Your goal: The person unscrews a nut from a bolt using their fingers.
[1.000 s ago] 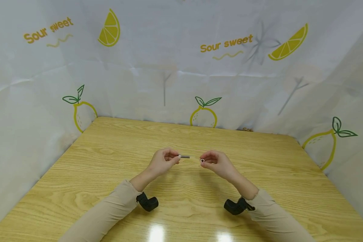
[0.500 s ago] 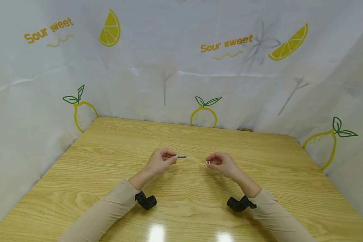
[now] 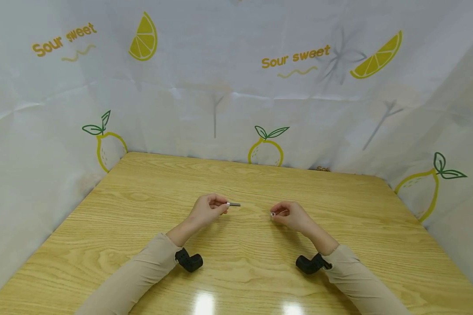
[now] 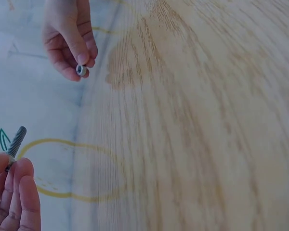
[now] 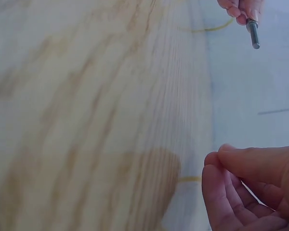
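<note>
My left hand (image 3: pixel 206 211) pinches a threaded metal bolt (image 4: pixel 17 141) by its head end, between thumb and fingers. The shank sticks out to the right, toward the other hand. Across a gap, my right hand (image 3: pixel 293 216) holds a small metal nut (image 4: pixel 81 70) between thumb and fingertips, its hole showing in the left wrist view. In the right wrist view the fingers hide the nut. Bolt and nut are apart, both held above the wooden table (image 3: pixel 244 262).
Behind the table hangs a white cloth (image 3: pixel 236 109) printed with lemons and words. Black wrist-worn cameras sit at the left cuff (image 3: pixel 189 261) and the right cuff (image 3: pixel 309 264).
Both hands have drawn apart, the left shifting slightly left with the bolt, the right moving right and a little nearer with the nut. The nut's hole has turned somewhat.
</note>
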A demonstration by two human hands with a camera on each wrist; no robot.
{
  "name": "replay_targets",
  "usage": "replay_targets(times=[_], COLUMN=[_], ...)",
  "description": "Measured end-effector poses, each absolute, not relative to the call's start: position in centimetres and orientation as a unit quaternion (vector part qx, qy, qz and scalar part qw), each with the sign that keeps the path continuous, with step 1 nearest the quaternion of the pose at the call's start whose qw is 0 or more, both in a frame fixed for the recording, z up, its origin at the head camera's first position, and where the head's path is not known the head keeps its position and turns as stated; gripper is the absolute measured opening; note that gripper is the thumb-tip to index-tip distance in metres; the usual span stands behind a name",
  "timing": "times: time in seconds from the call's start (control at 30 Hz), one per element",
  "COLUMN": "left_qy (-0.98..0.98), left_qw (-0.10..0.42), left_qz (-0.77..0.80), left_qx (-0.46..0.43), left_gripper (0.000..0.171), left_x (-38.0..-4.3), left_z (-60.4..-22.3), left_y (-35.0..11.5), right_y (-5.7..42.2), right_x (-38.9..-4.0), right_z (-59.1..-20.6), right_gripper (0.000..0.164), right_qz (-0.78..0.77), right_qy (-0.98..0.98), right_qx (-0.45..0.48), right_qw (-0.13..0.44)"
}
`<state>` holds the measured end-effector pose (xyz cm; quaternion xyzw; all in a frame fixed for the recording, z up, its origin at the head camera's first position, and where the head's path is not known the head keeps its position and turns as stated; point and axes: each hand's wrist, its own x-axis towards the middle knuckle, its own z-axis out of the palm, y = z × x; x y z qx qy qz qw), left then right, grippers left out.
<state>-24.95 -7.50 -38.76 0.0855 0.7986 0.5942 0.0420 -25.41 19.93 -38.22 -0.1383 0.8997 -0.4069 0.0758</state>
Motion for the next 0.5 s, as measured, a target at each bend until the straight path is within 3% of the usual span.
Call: replay_targets(times=[0.5], left_qy=[0.807], left_qw=[0.048], left_qz=[0.583], left_qx=[0.079], left_gripper=[0.014], left_x=[-25.03], left_z=[-39.01], left_y=[-7.61], right_y=[19.86], right_x=[-25.55], right_z=[-38.75], right_gripper=[0.015], right_qz=[-0.375], right_qy=[0.912], right_qx=[-0.15], right_qw=[0.074])
